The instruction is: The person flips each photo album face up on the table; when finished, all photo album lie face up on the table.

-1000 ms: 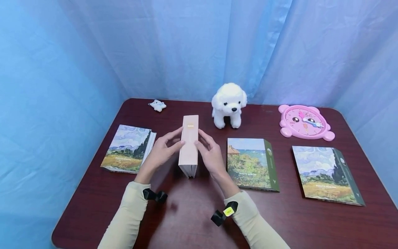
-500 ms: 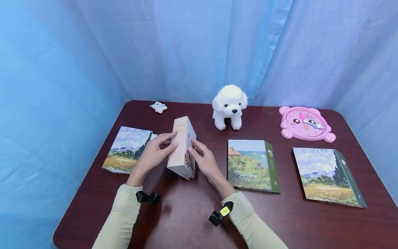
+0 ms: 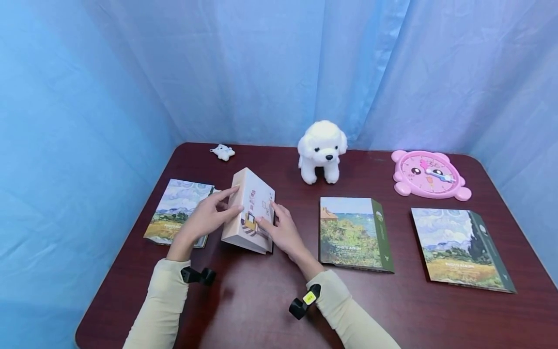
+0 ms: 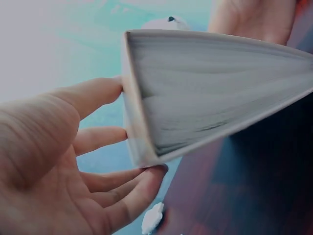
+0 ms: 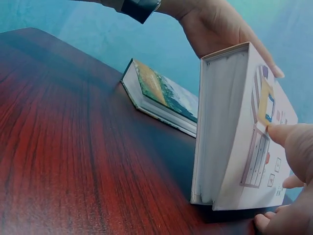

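Observation:
A thick pale pink album [image 3: 260, 192] with a printed front cover stands tilted to the left, spine up. My left hand [image 3: 201, 219] holds it at the spine. In the left wrist view, the thumb and a finger touch the spine [image 4: 130, 105], while other fingertips reach round its lower corner. The pages [image 4: 215, 83] show end-on between the covers. My right hand [image 3: 285, 234] holds the other side, thumb on the front cover [image 5: 234, 181] and lower fingers at its bottom edge near the table. The far cover is hidden in the head view.
A landscape photo album [image 3: 174, 203] lies left, partly behind my left hand. Two more, a seaside album [image 3: 348, 232] and another landscape album [image 3: 453, 247], lie right. Along the back are a small white plush charm [image 3: 224, 152], a white toy dog [image 3: 322, 150] and a pink toy clock [image 3: 429, 173].
The pale album has turned and tipped leftward from upright, bringing its front cover into view. Both hands have shifted left with it, the right thumb moving from the spine onto the front cover.

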{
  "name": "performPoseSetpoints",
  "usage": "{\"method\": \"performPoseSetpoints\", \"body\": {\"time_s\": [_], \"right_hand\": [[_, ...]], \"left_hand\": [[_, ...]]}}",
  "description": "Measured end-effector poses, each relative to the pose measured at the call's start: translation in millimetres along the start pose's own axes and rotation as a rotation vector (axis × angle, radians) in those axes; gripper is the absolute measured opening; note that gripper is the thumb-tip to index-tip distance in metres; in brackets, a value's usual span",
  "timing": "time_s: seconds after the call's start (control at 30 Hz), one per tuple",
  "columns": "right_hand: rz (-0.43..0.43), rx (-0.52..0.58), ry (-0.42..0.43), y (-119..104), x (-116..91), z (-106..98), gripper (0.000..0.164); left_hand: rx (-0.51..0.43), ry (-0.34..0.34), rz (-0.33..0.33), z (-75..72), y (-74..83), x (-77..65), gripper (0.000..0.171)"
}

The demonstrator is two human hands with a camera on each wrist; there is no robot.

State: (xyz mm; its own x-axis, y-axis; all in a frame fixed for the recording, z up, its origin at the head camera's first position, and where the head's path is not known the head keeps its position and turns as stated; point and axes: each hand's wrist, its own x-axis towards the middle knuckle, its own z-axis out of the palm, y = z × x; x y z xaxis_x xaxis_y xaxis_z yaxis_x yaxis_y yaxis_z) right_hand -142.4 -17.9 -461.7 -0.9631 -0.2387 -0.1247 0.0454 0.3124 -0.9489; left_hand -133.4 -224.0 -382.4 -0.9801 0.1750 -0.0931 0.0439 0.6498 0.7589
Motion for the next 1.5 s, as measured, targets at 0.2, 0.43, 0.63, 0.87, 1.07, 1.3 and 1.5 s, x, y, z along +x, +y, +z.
{"method": "performPoseSetpoints", "body": {"time_s": [0.2,0.43,0.63,0.87,1.07,1.3,1.5], "right_hand": [[0.044,-0.07,0.009,2,-1,0,0.078],[0.036,-0.144,0.057,4,0,-3,0.078],[0.009,-0.187,0.057,5,-1,-4,0.077],[-0.002,-0.232,0.047,6,-3,0,0.075],[-0.019,-0.27,0.033,7,-4,2,0.075],[-0.07,-0.312,0.004,7,-7,3,0.075],[-0.104,-0.318,-0.002,8,-7,3,0.075]], "left_hand": [[-0.087,-0.099,-0.044,-1.9,-10.1,1.3,0.069],[-0.25,-0.173,-0.127,9.6,-27.6,5.6,0.069],[-0.316,-0.192,-0.185,15.7,-37.6,7.3,0.069],[-0.343,-0.176,-0.234,21.0,-47.7,8.5,0.067],[-0.386,-0.153,-0.23,21.5,-55.6,7.4,0.067],[-0.375,-0.088,-0.233,20.4,-60.7,3.0,0.063],[-0.237,-0.068,-0.238,17.8,-58.2,0.9,0.059]]}}
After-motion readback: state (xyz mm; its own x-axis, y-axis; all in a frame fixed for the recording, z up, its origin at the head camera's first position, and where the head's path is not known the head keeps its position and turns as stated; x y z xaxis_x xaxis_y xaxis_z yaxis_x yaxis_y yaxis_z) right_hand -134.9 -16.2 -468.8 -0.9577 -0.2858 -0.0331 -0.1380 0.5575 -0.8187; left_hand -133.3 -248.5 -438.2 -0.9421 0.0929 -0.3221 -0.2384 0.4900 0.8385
